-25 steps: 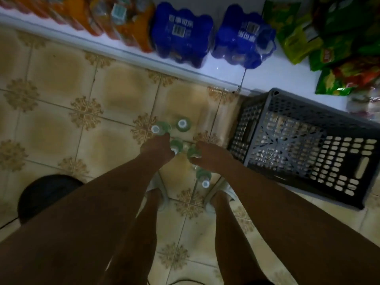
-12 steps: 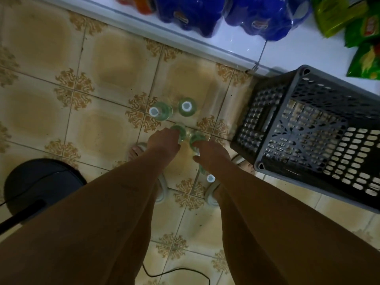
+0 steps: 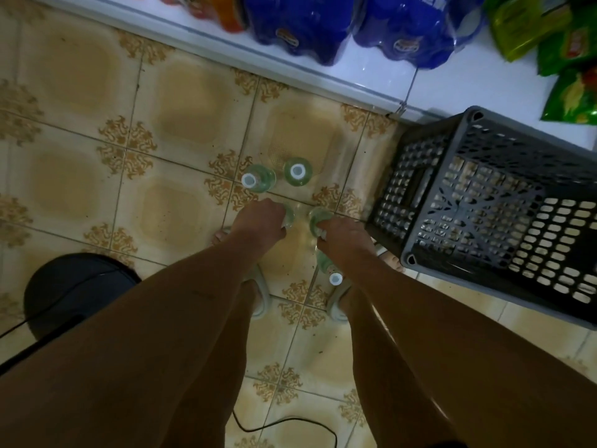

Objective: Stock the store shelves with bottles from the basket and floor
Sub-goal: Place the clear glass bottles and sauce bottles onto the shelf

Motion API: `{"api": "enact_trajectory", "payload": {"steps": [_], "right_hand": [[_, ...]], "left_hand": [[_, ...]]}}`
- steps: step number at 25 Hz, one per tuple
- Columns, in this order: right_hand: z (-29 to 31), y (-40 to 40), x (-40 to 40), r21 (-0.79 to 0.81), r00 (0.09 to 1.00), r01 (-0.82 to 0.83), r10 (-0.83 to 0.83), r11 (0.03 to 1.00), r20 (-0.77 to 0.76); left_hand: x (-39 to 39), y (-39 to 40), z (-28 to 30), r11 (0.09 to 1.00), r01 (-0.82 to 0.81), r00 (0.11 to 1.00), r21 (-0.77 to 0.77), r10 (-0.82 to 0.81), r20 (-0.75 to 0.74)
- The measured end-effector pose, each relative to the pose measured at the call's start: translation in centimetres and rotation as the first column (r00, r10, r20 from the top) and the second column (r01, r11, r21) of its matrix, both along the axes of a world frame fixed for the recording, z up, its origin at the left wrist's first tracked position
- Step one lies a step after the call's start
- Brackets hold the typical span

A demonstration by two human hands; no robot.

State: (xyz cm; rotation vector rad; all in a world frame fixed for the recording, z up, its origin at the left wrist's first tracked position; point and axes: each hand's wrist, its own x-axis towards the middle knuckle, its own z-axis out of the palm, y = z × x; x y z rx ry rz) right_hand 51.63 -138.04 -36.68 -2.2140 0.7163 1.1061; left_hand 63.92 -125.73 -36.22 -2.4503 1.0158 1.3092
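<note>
Several green bottles with white caps stand on the tiled floor. My left hand (image 3: 260,221) grips the top of one green bottle (image 3: 288,216). Beside it, my right hand (image 3: 344,236) grips the top of another green bottle (image 3: 318,218). Two more bottles, one at the left (image 3: 258,181) and one at the right (image 3: 297,172), stand just beyond my hands. A further bottle (image 3: 332,276) stands under my right wrist, near my feet. The dark grey basket (image 3: 420,202) sits on the floor to the right and looks empty.
The white bottom shelf (image 3: 452,88) runs along the top, holding blue bottle packs (image 3: 303,24), orange bottles and green snack bags (image 3: 568,59). A round black object (image 3: 74,286) with a cable sits on the floor at the left. My sandalled feet are below my hands.
The view has shifted so the shelf sits higher and the basket nearer. Both hands have stayed on the two bottle tops.
</note>
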Motion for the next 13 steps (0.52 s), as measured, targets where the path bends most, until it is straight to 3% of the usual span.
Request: {"api": "enact_trajectory", "payload": {"steps": [7,13], "right_hand": [[8.7,-2.9,0.5,0.027,0.976,0.202,-0.203,0.979,0.075],[18.0,-5.1,1.7,0.003,0.897,0.35,-0.335,0.937,0.289]], "left_hand": [[2.6,-0.7,7.6,0.994,0.036,0.996,-0.106,-0.044,-0.072],[7.4,-2.9,16.1,0.959,0.133,0.976,-0.251,-0.171,-0.137]]}}
